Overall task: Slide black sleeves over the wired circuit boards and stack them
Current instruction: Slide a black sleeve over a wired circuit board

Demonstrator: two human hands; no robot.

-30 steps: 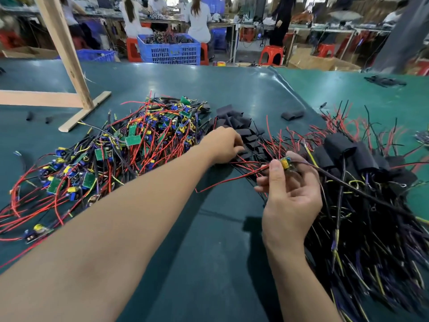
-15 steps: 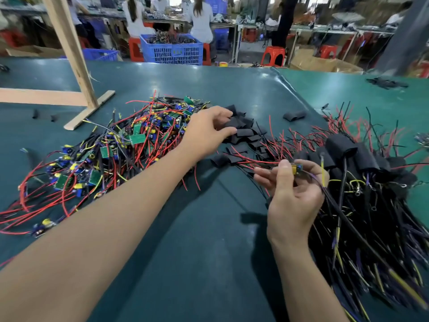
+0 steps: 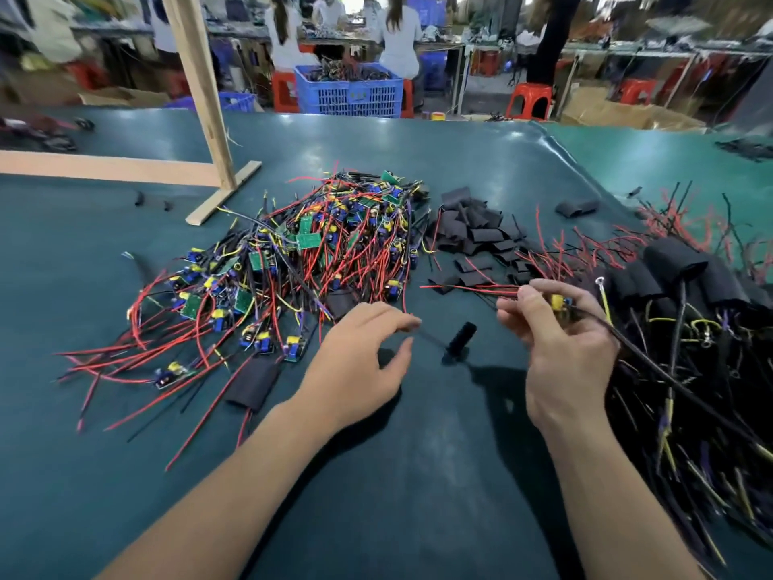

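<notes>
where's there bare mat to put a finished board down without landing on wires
Bare mat lies near the person, between the two forearms. A second free stretch lies far across the table, beyond the unsleeved boards and loose sleeves. Crowded: those boards on the left, sleeved boards on the right.

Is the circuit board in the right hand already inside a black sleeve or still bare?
Still bare: the circuit board pinched in the right hand shows its yellow part uncovered; a loose black sleeve sits apart, near the left hand.
</notes>
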